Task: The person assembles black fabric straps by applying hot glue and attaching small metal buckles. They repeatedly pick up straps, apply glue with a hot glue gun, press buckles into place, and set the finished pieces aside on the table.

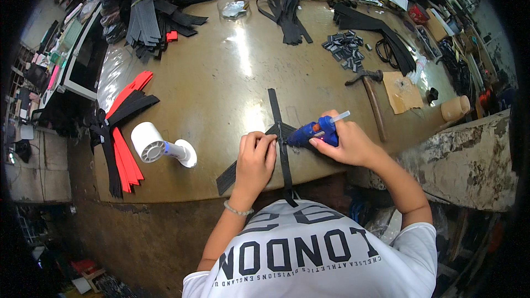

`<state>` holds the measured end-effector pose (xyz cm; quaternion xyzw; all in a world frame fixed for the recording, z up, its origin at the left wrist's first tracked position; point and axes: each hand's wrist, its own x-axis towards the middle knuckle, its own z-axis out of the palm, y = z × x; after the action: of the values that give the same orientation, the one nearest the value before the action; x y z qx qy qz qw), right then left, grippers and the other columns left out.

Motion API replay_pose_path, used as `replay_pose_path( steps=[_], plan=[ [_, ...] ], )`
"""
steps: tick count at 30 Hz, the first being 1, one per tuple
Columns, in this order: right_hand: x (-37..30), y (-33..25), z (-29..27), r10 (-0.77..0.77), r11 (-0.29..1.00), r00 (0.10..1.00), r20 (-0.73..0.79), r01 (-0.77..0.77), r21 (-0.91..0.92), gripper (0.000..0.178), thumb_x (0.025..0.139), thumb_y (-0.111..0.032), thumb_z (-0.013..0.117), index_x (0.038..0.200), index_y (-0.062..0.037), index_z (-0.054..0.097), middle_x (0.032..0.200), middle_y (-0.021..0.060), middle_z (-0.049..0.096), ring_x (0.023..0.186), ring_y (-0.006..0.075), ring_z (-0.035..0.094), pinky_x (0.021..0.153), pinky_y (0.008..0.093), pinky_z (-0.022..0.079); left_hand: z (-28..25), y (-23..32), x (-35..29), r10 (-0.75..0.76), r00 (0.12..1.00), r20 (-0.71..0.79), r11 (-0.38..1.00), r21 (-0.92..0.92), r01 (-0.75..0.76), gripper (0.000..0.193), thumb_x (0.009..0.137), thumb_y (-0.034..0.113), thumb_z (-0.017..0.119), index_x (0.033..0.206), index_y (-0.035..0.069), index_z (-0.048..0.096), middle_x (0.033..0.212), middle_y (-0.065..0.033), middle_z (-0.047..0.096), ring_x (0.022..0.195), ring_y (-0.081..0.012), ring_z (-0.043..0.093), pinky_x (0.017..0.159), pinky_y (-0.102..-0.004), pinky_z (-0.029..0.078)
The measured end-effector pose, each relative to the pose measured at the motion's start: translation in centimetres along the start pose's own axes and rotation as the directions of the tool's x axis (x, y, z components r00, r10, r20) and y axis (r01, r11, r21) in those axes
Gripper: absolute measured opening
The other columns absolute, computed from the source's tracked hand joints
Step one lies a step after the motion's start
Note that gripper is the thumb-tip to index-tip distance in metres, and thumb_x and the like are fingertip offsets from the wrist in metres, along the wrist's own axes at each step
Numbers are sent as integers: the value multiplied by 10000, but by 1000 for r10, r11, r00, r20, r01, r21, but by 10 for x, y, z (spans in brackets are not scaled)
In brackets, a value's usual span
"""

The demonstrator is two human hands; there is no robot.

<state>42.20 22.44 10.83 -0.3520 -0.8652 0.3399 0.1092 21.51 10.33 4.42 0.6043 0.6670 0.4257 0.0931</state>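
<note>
My right hand [348, 142] is closed around a blue hot glue gun [312, 133] with a pale glue stick jutting from its back end. The gun's nozzle points left, right at a narrow black strap [285, 168] that runs from the tabletop toward my body. A wider ribbed black strap [227, 178] passes beneath it at a slant, making a crossing. Beside that crossing, my left hand [256, 160] is closed, its fingertips pressed together on the narrow strap. Whether the nozzle touches the strap is too small to tell.
Left of my hands stands a white fan-like device [148, 140], with red and black strips [124, 157] beyond it. A hammer [374, 105] lies to the right, near a heap of small dark metal pieces [345, 49]. Bundled black straps [149, 16] fill the far left.
</note>
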Motion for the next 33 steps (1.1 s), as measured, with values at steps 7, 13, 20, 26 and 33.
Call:
replay_pose_path(
  steps=[7,13,20,26,33],
  plan=[
    [-27,19,-7,-3,966,999,-53,16,258,463,897,-373,705,1151,-19,548,854,190,669,751,312,684,644,427,516,-1,0,-1,14,1000,1,1000,8,-14,159,846,23,679,1005,8,679,969,-145,598,924,-314,573,812,-397,483],
    [-63,129,-66,301,901,265,-916,-394,182,465,990,-411,572,1150,26,546,1006,186,687,889,270,680,811,461,508,-1,2,-4,44,998,44,996,82,-47,284,847,3,662,1131,9,670,999,-156,584,948,-321,553,830,-406,476],
    [-112,119,-92,566,385,376,-734,-908,-168,477,982,-403,541,913,45,688,931,267,692,882,431,667,736,492,515,-4,5,-2,60,994,96,988,137,-73,329,840,-21,667,1165,27,671,1015,-151,576,943,-315,539,830,-393,470],
    [30,93,-76,162,977,794,-586,-210,-15,233,930,-175,663,1027,35,690,917,98,712,810,147,659,737,291,517,-4,4,1,-23,996,91,997,74,16,298,859,2,658,1156,24,677,1010,-144,571,928,-307,533,834,-393,465],
    [124,94,-58,7,997,928,-372,21,72,200,855,-144,673,986,2,711,898,165,724,808,279,701,755,360,544,-3,3,3,-43,999,30,995,88,41,294,853,3,658,1146,13,677,1020,-143,565,936,-296,534,814,-385,470]
  ],
)
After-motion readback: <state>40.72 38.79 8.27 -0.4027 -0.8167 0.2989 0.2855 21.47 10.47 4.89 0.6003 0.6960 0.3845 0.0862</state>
